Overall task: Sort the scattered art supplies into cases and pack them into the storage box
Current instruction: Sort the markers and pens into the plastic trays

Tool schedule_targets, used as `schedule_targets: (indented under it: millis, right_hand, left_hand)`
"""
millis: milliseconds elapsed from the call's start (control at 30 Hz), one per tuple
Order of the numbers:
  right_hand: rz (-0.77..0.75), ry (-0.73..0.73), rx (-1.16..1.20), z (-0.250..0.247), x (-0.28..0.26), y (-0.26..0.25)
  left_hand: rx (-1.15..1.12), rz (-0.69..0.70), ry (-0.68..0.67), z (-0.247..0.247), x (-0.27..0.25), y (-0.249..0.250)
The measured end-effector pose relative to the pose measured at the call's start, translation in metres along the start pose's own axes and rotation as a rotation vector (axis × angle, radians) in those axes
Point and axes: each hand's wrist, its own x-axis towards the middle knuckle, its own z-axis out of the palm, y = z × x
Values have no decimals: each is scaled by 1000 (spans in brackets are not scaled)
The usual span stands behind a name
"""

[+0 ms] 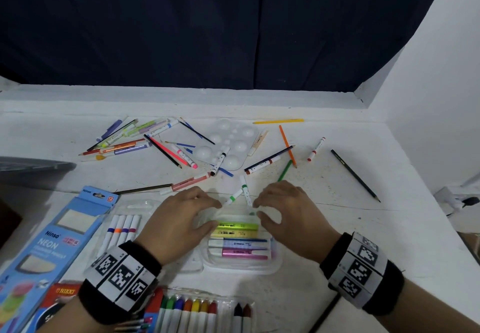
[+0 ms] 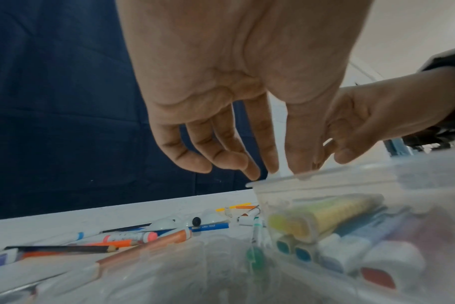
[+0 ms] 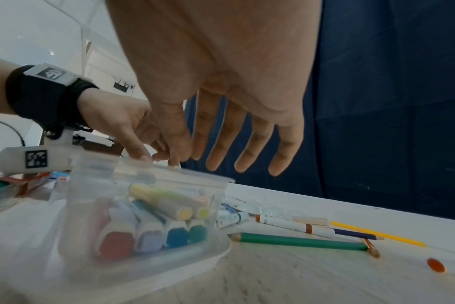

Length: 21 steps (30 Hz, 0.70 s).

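The left hand [image 1: 179, 218] covers the near-left part of the clear case [image 1: 275, 260]. The blue pencil box [image 1: 49, 249] and crayon pack [image 1: 197, 312] run off the frame's edge, their small print unreadable

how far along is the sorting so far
Done: highlighters lie in the clear case, four markers in another. In hand: left hand and right hand touch the clear case's lid. Left: many loose pens and pencils on the table; nothing visibly packed.
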Motion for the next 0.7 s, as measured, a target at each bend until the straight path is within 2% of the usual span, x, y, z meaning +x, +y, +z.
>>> schedule_targets:
  millis: [100, 200, 333, 433, 533, 700]
  right_hand:
    - [17, 86, 64, -13, 20, 12]
    - [108, 84, -33, -19, 48, 32]
    - [273, -97, -302, -19, 89, 63]
    - [344, -233, -411, -14, 120, 79]
    - [364, -326, -425, -6, 143, 91]
    - [317, -362, -423, 11, 155, 103]
  left_hand:
    - [-30, -55, -28, 0, -6, -10]
    - [-76, -84, -55, 2, -10, -15]
    - [-81, -96, -78, 0, -11, -18]
    - [-127, -118, -94, -4, -9, -19]
    - [-151, -125, -78, -5, -7, -19]
    - [-202, -149, -77, -3, -6, -24]
